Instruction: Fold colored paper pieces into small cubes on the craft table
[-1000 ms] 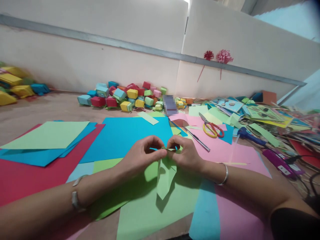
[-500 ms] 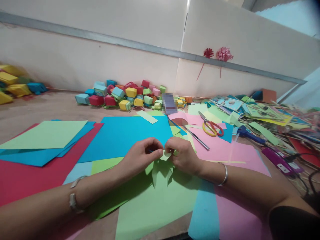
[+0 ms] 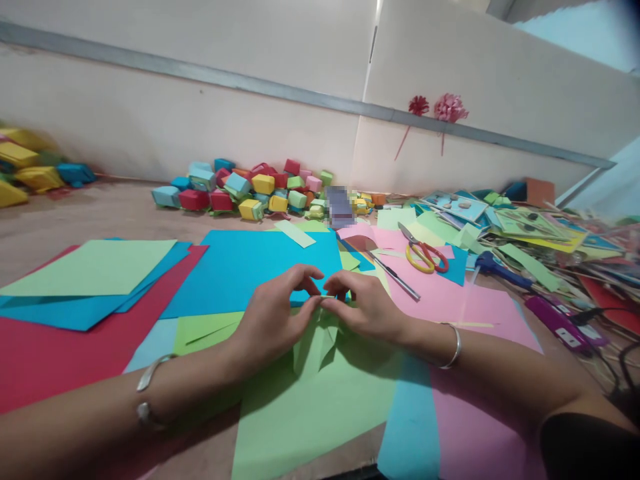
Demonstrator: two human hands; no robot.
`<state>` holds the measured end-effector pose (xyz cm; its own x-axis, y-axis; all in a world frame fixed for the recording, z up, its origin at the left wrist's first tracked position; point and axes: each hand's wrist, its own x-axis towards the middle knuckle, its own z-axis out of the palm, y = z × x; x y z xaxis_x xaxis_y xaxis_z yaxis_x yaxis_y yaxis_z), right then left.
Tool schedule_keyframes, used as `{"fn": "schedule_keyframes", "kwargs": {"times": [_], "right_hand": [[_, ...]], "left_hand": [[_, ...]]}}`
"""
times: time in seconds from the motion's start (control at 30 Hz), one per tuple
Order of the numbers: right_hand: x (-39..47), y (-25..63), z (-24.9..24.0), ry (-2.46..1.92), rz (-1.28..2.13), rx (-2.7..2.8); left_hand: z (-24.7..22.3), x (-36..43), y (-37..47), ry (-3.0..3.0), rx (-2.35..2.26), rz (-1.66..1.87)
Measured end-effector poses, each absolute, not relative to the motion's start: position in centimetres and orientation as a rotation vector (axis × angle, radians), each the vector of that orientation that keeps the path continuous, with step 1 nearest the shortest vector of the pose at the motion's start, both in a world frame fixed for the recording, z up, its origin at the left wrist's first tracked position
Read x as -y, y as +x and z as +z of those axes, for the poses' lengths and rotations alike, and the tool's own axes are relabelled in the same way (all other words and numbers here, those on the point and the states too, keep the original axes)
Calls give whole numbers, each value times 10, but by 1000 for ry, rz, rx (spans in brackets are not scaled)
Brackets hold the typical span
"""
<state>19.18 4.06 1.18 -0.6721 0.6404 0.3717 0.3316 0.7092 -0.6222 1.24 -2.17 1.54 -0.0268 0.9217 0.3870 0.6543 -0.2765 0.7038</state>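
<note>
My left hand [image 3: 273, 317] and my right hand [image 3: 367, 307] meet at the middle of the table, fingertips pinching the top of a small folded light-green paper piece [image 3: 316, 341]. The piece hangs down between the two hands, just above a large light-green sheet [image 3: 310, 413]. A big blue sheet [image 3: 250, 270] lies right behind my fingers. Each wrist wears a silver bangle.
Stacked green, blue and red sheets [image 3: 90, 287] lie at the left. Pink paper [image 3: 450, 300], scissors with red and yellow handles [image 3: 424, 255] and a pen [image 3: 395, 277] are at the right. A pile of folded paper boxes [image 3: 250, 190] sits by the wall. Cluttered craft scraps [image 3: 540, 240] fill the far right.
The green piece has been folded shorter and drawn up between my hands. Both hands have dropped slightly and their fingers have spread a little over its top edge.
</note>
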Motion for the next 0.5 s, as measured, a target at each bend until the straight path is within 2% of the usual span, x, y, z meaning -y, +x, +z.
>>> {"fn": "schedule_keyframes", "kwargs": {"times": [0.17, 0.27, 0.37, 0.5], "right_hand": [[-40, 194, 2, -552, 121, 2429], [-35, 196, 4, -482, -126, 2386], [-32, 196, 8, -461, -71, 2330], [-35, 192, 7, -516, 53, 2322]], "left_hand": [[11, 31, 13, 2324, -1560, 1245], [16, 33, 16, 2122, -1413, 1325], [23, 29, 20, 1450, -1267, 1332], [16, 21, 21, 837, -999, 936]]}}
